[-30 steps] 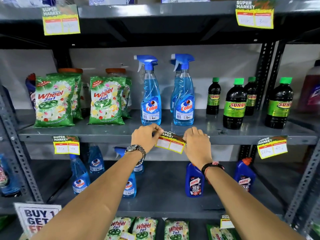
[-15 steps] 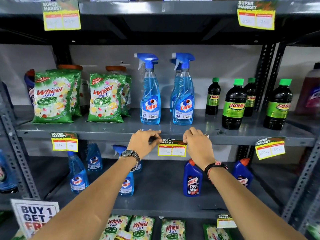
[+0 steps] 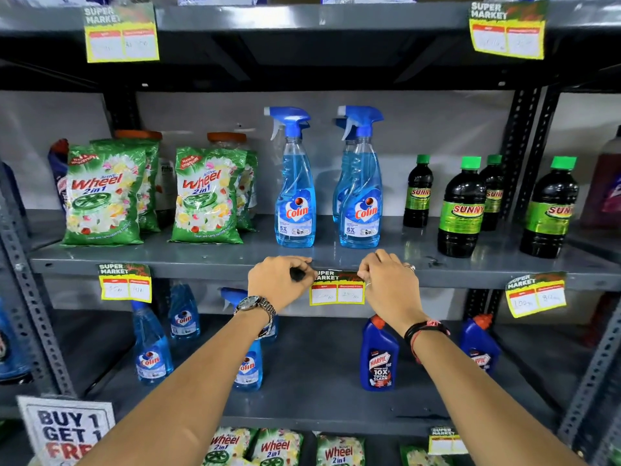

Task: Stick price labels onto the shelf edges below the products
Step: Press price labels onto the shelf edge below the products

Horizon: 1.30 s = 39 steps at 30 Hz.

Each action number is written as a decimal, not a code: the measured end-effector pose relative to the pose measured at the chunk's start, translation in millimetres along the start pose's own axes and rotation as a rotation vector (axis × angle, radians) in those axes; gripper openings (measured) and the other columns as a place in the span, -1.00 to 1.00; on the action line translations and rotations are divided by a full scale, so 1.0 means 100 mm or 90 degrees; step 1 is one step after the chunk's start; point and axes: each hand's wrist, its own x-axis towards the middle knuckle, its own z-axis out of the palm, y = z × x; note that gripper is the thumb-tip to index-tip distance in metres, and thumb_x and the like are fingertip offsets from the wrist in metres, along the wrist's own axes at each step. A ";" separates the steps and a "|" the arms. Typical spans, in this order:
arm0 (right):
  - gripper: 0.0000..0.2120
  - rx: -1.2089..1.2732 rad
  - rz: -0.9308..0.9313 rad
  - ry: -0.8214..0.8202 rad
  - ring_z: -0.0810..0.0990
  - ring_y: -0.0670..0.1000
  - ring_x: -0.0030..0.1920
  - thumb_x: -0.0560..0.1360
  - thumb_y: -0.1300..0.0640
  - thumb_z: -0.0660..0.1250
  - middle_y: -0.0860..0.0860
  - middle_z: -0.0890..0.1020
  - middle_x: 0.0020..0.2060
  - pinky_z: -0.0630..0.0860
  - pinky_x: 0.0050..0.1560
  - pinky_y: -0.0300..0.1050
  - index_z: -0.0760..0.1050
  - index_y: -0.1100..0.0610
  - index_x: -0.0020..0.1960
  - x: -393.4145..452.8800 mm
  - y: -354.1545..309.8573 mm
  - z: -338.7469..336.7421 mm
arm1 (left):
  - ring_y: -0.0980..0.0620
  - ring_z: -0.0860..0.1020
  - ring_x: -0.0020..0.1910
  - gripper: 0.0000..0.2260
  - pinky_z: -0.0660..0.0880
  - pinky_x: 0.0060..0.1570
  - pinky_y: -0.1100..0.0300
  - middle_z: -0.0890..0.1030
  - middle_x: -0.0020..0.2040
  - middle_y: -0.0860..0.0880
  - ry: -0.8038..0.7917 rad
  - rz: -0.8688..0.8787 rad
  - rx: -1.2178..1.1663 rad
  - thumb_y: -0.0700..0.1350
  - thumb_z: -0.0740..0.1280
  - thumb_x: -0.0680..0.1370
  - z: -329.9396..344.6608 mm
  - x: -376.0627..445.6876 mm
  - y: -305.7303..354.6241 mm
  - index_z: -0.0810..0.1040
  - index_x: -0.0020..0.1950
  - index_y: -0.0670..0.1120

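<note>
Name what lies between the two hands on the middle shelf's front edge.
In the head view, the price label spans the gap between the left hand and right hand, stuck on the shelf edge below the Colin bottles.

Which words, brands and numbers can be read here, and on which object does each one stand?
"Wheel 2in1": green detergent pouches
"Colin 5X": blue spray bottles
"SUNNY": dark bottles with green caps
"HARPIC 10X TOTAL CLEAN": blue toilet-cleaner bottle
"BUY 1 GET 1": white sign
"SUPER MARKET": yellow price label held by left hand and right hand
Handwritten prices: too blurred to read
</note>
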 end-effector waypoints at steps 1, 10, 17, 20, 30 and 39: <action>-0.90 -0.001 0.003 0.004 0.48 0.10 -0.10 0.40 0.28 0.29 0.05 0.53 -0.13 0.35 -0.10 -0.02 0.46 0.12 -0.13 0.00 0.00 0.01 | 0.15 0.61 -0.09 -0.86 0.51 -0.24 0.23 0.65 0.00 0.30 0.007 -0.001 0.005 0.12 0.35 0.40 0.00 0.01 0.00 0.64 -0.22 0.11; -0.89 -0.013 0.065 0.044 0.52 0.11 -0.08 0.45 0.07 0.30 0.05 0.55 -0.16 0.43 -0.07 0.08 0.48 0.11 -0.13 0.04 -0.06 0.10 | 0.18 0.59 -0.15 -0.63 0.46 -0.29 0.24 0.67 -0.06 0.25 -0.002 -0.038 0.025 0.14 0.41 0.35 -0.03 0.11 0.01 0.39 -0.53 -0.02; -0.44 -0.032 0.150 0.071 0.50 0.12 -0.06 0.30 -0.42 0.25 0.01 0.56 -0.15 0.39 -0.03 0.12 0.44 0.07 -0.08 0.12 -0.17 0.18 | 0.05 0.56 -0.28 -0.49 0.34 -0.35 0.22 0.54 -0.38 0.12 0.015 -0.069 0.034 0.31 0.38 0.29 -0.06 0.10 0.12 0.30 -0.56 -0.03; -0.48 0.000 0.150 0.073 0.51 0.08 -0.06 0.28 -0.41 0.29 -0.02 0.59 -0.17 0.39 -0.03 0.07 0.47 0.04 -0.10 0.13 -0.14 0.17 | -0.03 0.57 -0.27 -0.50 0.30 -0.35 0.20 0.50 -0.41 0.07 -0.003 -0.059 0.065 0.32 0.36 0.32 -0.03 0.13 0.07 0.30 -0.54 -0.04; -0.89 0.234 0.171 0.054 0.61 -0.05 -0.13 0.38 0.16 0.45 -0.11 0.69 -0.26 0.54 -0.13 -0.09 0.59 -0.04 -0.15 0.09 0.11 0.03 | -0.08 0.60 -0.28 -0.58 0.28 -0.36 0.22 0.69 -0.27 0.06 0.032 -0.007 0.028 0.05 0.40 0.42 0.01 0.01 -0.02 0.29 -0.48 -0.10; -0.83 0.267 0.071 -0.010 0.65 -0.01 -0.10 0.42 0.19 0.36 -0.03 0.71 -0.13 0.58 -0.02 -0.05 0.58 -0.01 -0.03 0.07 0.95 -0.49 | -0.18 0.57 -0.09 -0.77 0.52 -0.16 0.00 0.63 -0.21 -0.01 0.063 0.001 0.034 -0.07 0.38 0.40 0.13 -0.27 0.40 0.45 0.02 -0.01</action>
